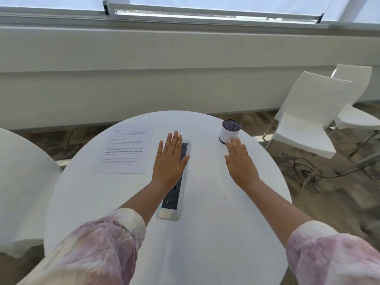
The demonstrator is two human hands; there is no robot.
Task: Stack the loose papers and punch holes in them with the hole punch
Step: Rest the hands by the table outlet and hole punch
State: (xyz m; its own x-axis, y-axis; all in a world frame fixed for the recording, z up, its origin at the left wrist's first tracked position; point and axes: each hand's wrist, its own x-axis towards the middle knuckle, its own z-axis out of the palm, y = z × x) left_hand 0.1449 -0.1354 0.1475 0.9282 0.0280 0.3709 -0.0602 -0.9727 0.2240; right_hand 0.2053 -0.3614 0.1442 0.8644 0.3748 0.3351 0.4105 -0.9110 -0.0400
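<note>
Paper (125, 149) laid flat on table (205, 233), left of both hands. Left hand (170, 161) held flat, fingers extended, over socket strip (173, 199). Right hand (240, 161) likewise flat, fingertips near, possibly touching, cup (230, 131).

A round white counter (205, 233) sitting under a long window (205, 9).

A silver-framed power strip with a dark face (174, 194) is lying lengthwise in the counter's middle, and a small white cylinder with a dark top (229, 132) is standing near the far right edge. Two white chairs (308, 112) are waiting on the right (a black cable (308, 171) is curling on the floor below them), and another white seat (22, 182) is showing at left.
</note>
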